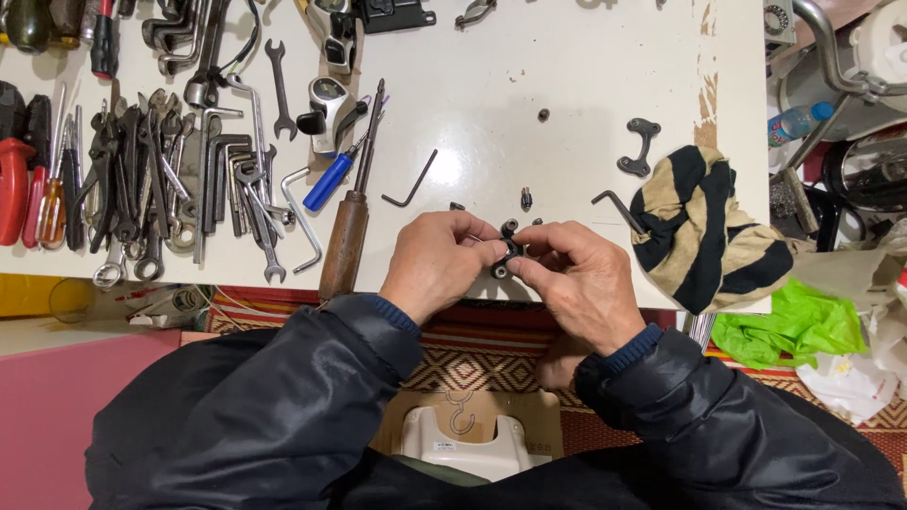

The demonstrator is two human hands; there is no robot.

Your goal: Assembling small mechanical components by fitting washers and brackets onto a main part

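While both hands (510, 264) pinch it, small black metal fitting (511, 249).

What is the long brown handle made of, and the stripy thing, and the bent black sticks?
The brown handle looks like varnished wood: warm brown with a dull shine. The stripy cloth seems soft fabric, since it folds and bunches. The bent hex keys look like dark metal, thin and rigid, with a matte black finish.

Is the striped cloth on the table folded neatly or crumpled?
Crumpled: the striped cloth lies bunched in an uneven heap at the white table's right edge.
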